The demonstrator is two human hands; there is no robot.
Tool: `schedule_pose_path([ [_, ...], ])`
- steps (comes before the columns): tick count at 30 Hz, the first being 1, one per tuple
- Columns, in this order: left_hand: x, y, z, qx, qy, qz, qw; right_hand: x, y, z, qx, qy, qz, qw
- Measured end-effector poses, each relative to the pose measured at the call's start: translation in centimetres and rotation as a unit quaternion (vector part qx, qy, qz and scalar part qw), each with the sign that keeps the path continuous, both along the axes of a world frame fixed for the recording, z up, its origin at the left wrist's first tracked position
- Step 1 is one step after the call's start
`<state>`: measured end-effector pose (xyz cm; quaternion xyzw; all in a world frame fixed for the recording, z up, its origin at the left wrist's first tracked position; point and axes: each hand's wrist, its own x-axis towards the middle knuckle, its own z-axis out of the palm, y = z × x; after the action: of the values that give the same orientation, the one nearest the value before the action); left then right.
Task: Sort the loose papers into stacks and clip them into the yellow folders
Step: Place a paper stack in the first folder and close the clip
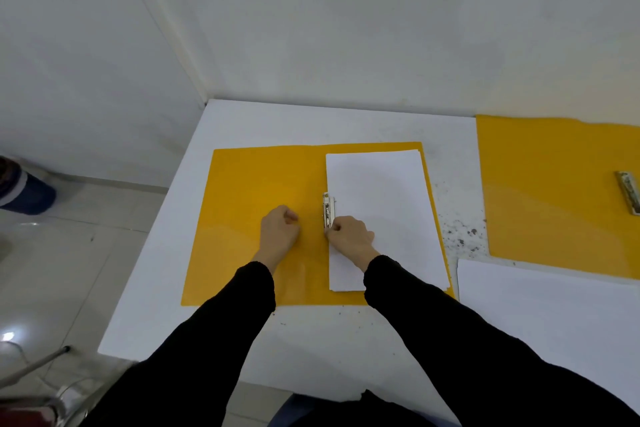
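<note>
At frame centre, the right hand (349, 236) is pinching the metal clip (329, 210) in its grip, apparently clamping the paper stack (381, 191) into the open yellow folder (249, 177), while the left hand (278, 230), grip curled on nothing, is resting on the left flap, the next move likely calling for pressing the clip flat.
</note>
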<state>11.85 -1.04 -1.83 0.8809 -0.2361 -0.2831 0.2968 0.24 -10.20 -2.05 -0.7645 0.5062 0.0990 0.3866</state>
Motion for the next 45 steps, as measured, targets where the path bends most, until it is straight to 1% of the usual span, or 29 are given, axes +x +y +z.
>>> schedule_pose_path([
  [2, 1.0, 1.9, -0.3, 0.025, -0.075, 0.007, 0.997, -0.1, 0.1, 0.0, 0.002, -0.012, -0.006, 1.000],
  [3, 1.5, 2.7, -0.3, 0.057, -0.107, 0.013, 0.992, -0.2, 0.2, 0.0, -0.001, -0.016, -0.008, 1.000],
  [5, 2.5, 4.0, -0.1, 0.129, -0.136, 0.045, 0.981, -0.2, 0.3, -0.2, -0.015, -0.019, -0.006, 1.000],
  [7, 3.2, 5.1, 0.3, 0.169, -0.123, 0.090, 0.974, -0.2, 0.4, -0.4, -0.025, -0.020, 0.003, 0.999],
  [9, 3.8, 6.0, 0.2, 0.189, -0.104, 0.125, 0.968, -0.2, 0.4, -0.5, -0.030, -0.018, 0.016, 0.999],
  [12, 4.4, 7.2, 0.0, 0.193, -0.082, 0.168, 0.963, -0.2, 0.4, -0.6, -0.043, -0.005, 0.036, 0.998],
  [17, 5.3, 8.1, 0.1, 0.211, -0.099, 0.214, 0.949, 0.1, 0.6, -0.7, -0.081, 0.021, 0.069, 0.994],
  [20, 6.2, 8.7, 0.3, 0.213, -0.086, 0.233, 0.945, 0.1, 0.9, -0.7, -0.101, 0.023, 0.081, 0.991],
  [23, 7.0, 9.1, 0.6, 0.195, -0.055, 0.260, 0.944, 0.0, 0.9, -0.8, -0.105, 0.019, 0.083, 0.991],
  [28, 8.0, 9.6, -0.3, 0.105, 0.012, 0.240, 0.965, -0.6, 1.1, -1.2, -0.121, -0.013, 0.070, 0.990],
  [32, 9.3, 9.0, -3.3, 0.097, 0.028, 0.223, 0.970, -1.2, 1.2, -1.2, -0.125, -0.026, 0.072, 0.989],
  [35, 6.5, 7.3, -0.3, 0.058, 0.051, 0.216, 0.973, -1.6, 1.1, -1.0, -0.105, -0.040, 0.080, 0.990],
  [39, 2.5, 5.2, 1.8, -0.030, 0.123, 0.214, 0.969, -3.0, 1.0, -1.3, -0.102, -0.095, 0.092, 0.986],
  [41, 0.8, 4.1, 2.2, -0.059, 0.159, 0.210, 0.963, -3.9, 1.1, -1.5, -0.138, -0.103, 0.107, 0.979],
  [45, -2.9, 1.8, 3.5, -0.106, 0.191, 0.196, 0.956, -5.6, 1.3, -1.2, -0.240, -0.047, 0.146, 0.958],
])
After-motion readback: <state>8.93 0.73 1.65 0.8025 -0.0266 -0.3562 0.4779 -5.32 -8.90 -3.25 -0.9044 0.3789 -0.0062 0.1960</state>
